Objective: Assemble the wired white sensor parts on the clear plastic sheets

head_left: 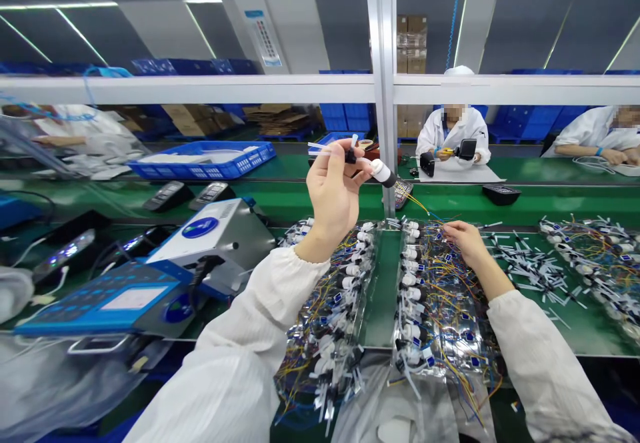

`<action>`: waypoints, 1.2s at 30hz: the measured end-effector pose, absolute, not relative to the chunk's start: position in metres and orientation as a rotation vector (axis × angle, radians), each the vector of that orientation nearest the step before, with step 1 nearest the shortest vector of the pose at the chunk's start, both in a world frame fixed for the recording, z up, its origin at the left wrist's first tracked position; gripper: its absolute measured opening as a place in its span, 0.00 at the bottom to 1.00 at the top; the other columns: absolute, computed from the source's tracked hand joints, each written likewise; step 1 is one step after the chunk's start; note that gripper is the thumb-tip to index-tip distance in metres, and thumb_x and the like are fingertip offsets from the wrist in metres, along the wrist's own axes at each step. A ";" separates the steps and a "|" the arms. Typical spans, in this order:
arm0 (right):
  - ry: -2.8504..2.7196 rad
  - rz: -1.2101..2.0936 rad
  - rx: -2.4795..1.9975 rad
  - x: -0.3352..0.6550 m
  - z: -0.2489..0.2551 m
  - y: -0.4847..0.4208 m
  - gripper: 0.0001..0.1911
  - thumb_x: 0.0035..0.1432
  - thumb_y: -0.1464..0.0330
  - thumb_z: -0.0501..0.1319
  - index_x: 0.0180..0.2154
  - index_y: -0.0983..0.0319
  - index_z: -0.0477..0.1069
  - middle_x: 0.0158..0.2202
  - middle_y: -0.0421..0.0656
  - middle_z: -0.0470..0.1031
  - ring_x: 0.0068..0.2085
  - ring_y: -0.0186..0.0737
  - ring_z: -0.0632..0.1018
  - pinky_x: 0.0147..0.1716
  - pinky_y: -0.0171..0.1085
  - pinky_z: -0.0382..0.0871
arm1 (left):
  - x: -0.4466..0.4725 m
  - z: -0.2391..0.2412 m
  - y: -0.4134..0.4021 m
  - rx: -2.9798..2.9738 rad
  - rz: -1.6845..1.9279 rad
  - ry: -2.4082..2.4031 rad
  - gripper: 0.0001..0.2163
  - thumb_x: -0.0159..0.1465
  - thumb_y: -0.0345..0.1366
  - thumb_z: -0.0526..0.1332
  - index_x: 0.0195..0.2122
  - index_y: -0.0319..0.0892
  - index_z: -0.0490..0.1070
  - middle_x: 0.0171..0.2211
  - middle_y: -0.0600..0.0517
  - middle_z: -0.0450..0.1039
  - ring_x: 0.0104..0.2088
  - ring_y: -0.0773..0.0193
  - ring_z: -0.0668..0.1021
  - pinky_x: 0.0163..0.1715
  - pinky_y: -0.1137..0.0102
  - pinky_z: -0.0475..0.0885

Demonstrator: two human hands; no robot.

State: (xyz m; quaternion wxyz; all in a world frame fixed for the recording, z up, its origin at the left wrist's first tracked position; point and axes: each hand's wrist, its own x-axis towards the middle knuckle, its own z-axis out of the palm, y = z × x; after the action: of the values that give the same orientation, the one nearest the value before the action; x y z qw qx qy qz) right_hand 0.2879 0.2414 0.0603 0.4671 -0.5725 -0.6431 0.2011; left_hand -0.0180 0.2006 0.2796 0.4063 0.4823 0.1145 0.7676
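Observation:
Raised in front of me, my left hand is closed on a white-and-black cylindrical part, tilted with its black end down to the right. A small black piece with a pale strip also shows between its fingers. Thin yellow and blue wires run from the part to my right hand, whose fingertips pinch them near their ends. Under my right hand, rows of similar wired parts lie on clear plastic. Another such batch lies below my left forearm.
A grey-and-blue machine with a keypad stands at left. Behind it are a blue crate and card-terminal-like devices. Loose white strips and more wired parts lie at right. A metal post rises ahead; a co-worker sits opposite.

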 end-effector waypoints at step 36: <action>-1.479 0.900 -1.290 0.310 0.090 0.206 0.22 0.51 0.55 0.71 0.43 0.59 0.72 0.40 0.44 0.79 0.35 0.40 0.80 0.37 0.39 0.76 | -0.017 0.254 0.198 1.151 1.820 0.410 0.10 0.69 0.46 0.65 0.40 0.45 0.75 0.34 0.54 0.75 0.28 0.70 0.78 0.31 0.72 0.75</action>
State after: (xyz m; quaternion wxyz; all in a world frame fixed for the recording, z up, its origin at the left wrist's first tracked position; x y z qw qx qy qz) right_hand 0.3102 0.2059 0.0902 0.4716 -0.5269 -0.6041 0.3676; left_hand -0.0174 0.1975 0.2544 0.4570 0.4670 0.1663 0.7385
